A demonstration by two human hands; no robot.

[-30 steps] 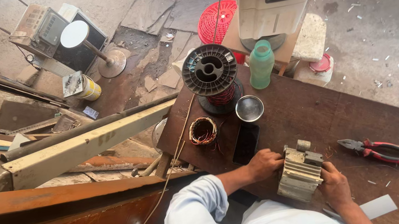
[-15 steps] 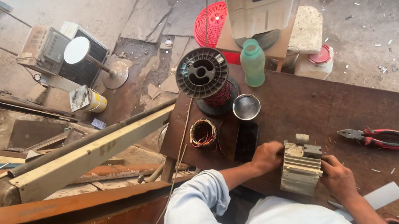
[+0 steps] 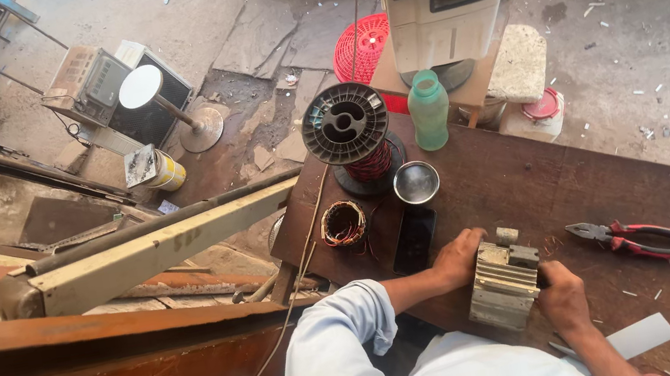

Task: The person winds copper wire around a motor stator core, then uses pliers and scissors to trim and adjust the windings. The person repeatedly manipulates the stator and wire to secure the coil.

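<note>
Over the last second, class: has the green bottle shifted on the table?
No. The green bottle stands beside the wire spool, just beyond the small metal bowl, as before; only the camera view drifted.

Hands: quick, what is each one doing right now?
Left hand: closed on the left side of the metal block.
Right hand: closed on the block's right side.

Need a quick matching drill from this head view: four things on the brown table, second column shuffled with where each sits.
1. red-handled pliers
2. green plastic bottle
3. small round steel bowl
4. ribbed grey metal block

a. between both hands
b. just in front of the black wire spool
c. at the table's far edge
d. right of the right hand

Pairs: 1-d, 2-c, 3-b, 4-a
</note>
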